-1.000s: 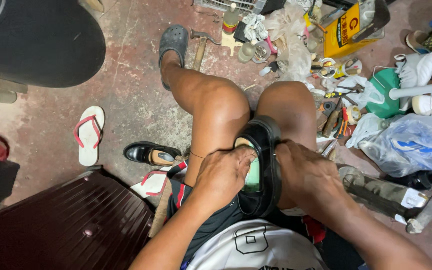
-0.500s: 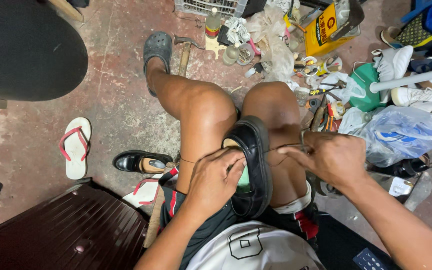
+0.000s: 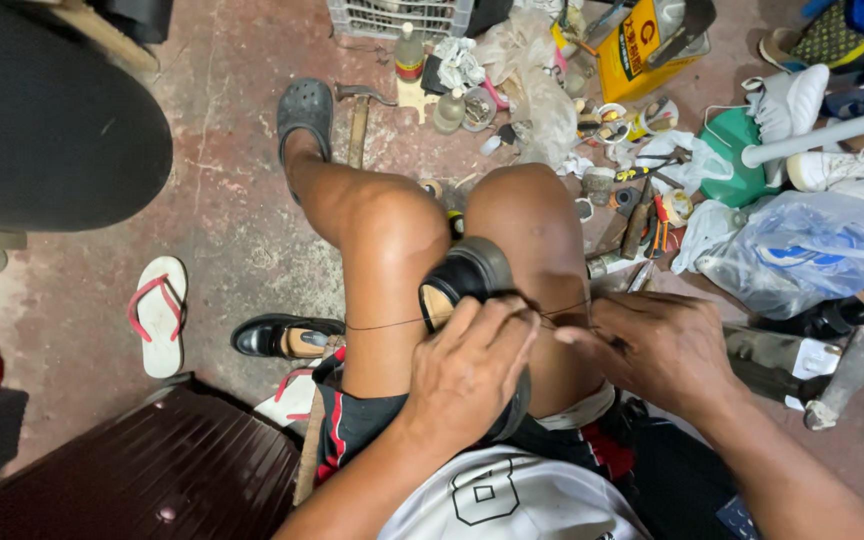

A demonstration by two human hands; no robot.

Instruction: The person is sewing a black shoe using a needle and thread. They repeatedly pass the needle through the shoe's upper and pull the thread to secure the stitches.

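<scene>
Your left hand (image 3: 467, 375) lies flat over the black shoe (image 3: 467, 275), which sits wedged between your two bare knees near frame centre; its fingers press down on the upper, and the grip is pressed around the shoe's side rather than spread. Your right hand (image 3: 657, 350), at 3 o'clock from the shoe, pinches a thin dark thread (image 3: 382, 324) between thumb and forefinger; the thread runs taut across your left thigh toward 9 o'clock and meets the shoe near your left fingertips. Whether a needle sits in that pinch, you cannot tell. The shoe's tan insole shows at its open mouth, toe pointing toward 12 o'clock. On the floor (image 3: 232, 230) at 9 o'clock lies a white flip-flop with red straps (image 3: 157, 315); just beside your left thigh rests a black dress shoe (image 3: 282, 337). At 11 o'clock your left foot wears a grey clog (image 3: 304, 108), with a hammer (image 3: 358, 118) just beside it. From 12 to 3 o'clock: a yellow can (image 3: 632, 45), a green container (image 3: 732, 150), a white sneaker (image 3: 787, 100), a clear plastic bag (image 3: 802, 250), and scattered hand tools (image 3: 642, 205). A dark maroon case (image 3: 132, 480) sits at 7 o'clock.
</scene>
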